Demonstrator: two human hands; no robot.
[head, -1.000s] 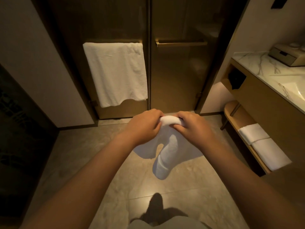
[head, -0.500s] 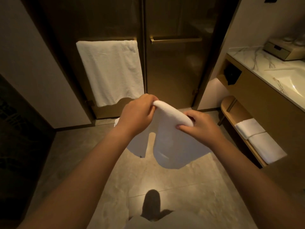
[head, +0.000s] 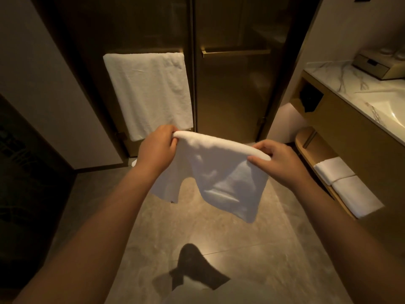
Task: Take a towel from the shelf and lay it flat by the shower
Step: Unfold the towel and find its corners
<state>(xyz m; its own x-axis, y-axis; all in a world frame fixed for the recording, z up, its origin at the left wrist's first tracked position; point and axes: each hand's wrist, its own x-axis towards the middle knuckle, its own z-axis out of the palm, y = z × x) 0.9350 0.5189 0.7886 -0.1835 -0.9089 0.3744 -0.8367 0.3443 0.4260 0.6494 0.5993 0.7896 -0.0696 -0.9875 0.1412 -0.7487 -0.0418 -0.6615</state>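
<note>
White terry towel [head: 221,172] hangs in mid-air above the tiled floor [head: 219,238], before the glass shower doors [head: 236,88]. The left hand [head: 156,149] and right hand [head: 279,163] each pinch its upper edge. Two folded towels [head: 346,185] rest on the low shelf [head: 306,139] at right.
</note>
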